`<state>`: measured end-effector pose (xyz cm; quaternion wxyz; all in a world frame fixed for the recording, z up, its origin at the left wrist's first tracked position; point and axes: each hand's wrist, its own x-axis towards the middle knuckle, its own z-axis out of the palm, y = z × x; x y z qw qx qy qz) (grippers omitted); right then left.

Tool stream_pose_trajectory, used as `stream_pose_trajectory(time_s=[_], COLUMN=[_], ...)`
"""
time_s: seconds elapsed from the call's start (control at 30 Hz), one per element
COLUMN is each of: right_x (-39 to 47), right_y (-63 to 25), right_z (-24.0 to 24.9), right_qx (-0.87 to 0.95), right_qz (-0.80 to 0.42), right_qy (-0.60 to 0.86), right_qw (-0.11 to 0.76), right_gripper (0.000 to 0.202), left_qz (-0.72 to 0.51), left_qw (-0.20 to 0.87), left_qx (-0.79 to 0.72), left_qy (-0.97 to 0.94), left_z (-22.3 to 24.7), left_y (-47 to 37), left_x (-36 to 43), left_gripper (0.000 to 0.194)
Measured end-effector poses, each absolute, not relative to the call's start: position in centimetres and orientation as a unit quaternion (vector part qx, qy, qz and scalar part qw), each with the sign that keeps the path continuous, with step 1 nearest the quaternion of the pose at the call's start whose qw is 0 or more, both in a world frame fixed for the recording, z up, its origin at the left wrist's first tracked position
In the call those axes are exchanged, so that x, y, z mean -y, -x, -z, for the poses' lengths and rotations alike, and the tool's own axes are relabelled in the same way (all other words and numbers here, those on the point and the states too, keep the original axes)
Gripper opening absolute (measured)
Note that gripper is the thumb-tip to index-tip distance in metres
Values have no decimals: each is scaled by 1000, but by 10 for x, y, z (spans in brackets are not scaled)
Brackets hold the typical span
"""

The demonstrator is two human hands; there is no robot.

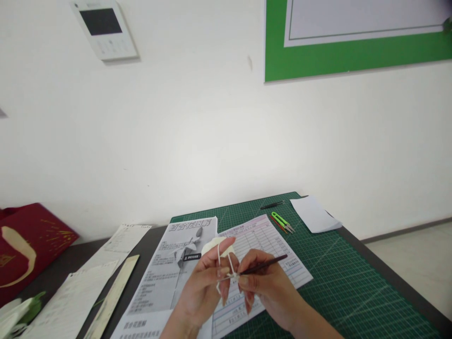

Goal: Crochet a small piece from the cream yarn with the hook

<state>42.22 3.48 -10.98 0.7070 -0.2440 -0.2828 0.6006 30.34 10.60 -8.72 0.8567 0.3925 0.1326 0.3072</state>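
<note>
My left hand [208,278] is closed in a pinch on white yarn [231,263], with a strand looped over its raised index finger. My right hand [263,282] is closed round a dark-handled crochet hook [266,265], whose tip meets the yarn between both hands. A small worked bit of yarn sits at the fingertips. Behind the left fingers lies a cream-white yarn ball [212,245], partly hidden. Beneath the hands are a printed sheet with a lily picture [192,245] and a ruled form [259,235].
A green cutting mat [339,273] covers the table's right part. On it lie green thread snips [280,221], black tweezers [271,205] and white paper [314,214]. Leftward are a ruler [113,296], written sheets [79,294] and a red bag [35,249]. A wall [197,141] stands behind.
</note>
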Motion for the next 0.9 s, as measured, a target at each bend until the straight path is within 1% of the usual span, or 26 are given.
stream_pose_trajectory(time_s=[0.07,0.23,0.3,0.47,0.53,0.7,0.9], right_x=[-36,-39,-40,-39,-38,-36,-38], right_y=[-419,-417,-418,-421,-418,-414,-418], right_z=[110,113,114,113,110,107,113], right_qx=[287,279,276,276,268,240,276], right_qz=[-599,-609,-617,-621,-614,-615,-637], right_qy=[248,252,256,300,308,276,287], right_qw=[705,698,691,670,676,698,660], right_gripper=[20,43,48,46,45,45,51], left_qz=[-311,-299,-292,-311,-323,-319,-295], left_qw=[857,870,872,877,878,883,890], left_qx=[-126,-80,-75,-93,-96,-121,-123], left_qy=[-391,-384,-386,-354,-339,-323,-326], left_z=[88,89,88,88,89,89,94], left_y=[-305,-307,-308,-310,-311,-312,-310], left_x=[-104,-100,-100,-97,-96,-95,-97], left_gripper=[38,43,44,45,47,45,51])
